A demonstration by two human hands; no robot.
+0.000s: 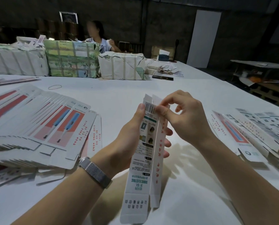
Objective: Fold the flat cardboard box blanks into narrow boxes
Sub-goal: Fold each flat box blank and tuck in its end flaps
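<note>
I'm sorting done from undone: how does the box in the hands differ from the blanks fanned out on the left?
The box is opened into a narrow tube; the blanks lie flat. The box is held off the table by the left hand and pinched at its top by the right hand; the blanks rest overlapped on the table. The box shows its text side, the blanks their red picture side. Both carry red lettering on a white strip.

Box [145, 153] smooth printed cardboard (slight sheen); watchband [95, 172] metal mesh.

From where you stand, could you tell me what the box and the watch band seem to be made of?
Box: thin printed cardboard, matte white; it creases sharply and shows flap edges. Watch band: probably woven metal mesh, given its fine grey weave with a dull sheen.
</note>
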